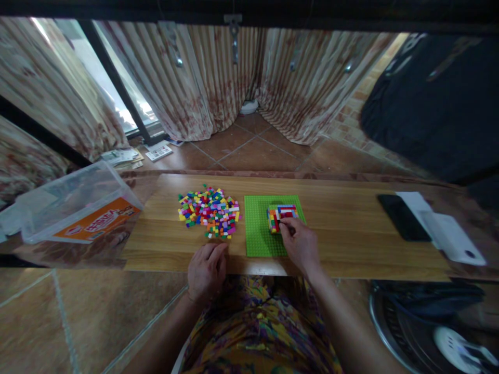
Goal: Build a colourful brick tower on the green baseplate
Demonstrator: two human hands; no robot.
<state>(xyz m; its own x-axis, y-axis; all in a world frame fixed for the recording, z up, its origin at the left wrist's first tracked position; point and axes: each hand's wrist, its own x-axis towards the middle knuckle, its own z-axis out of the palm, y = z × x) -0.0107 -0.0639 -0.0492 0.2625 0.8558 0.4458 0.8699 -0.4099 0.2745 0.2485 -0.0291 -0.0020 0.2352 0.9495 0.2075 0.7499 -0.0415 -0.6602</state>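
A green studded baseplate (255,228) lies on the wooden table, with a small multicoloured build of toy building bricks (274,213) on its right part. My right hand (302,243) reaches over the plate from the lower right. Its thumb and forefinger are pinched at the front of the build, around what looks like a small dark brick; the fingers partly hide it. A loose pile of coloured bricks (212,208) lies left of the plate. Just below that pile, my left hand (206,267) rests at the table's front edge, fingers curled in and nothing visible in them.
A clear plastic box (86,192) with an orange label stands left of the wooden tabletop (343,223). At the right end lie a black phone (403,217) and white flat items (452,239). A dark bar crosses above; curtains hang behind.
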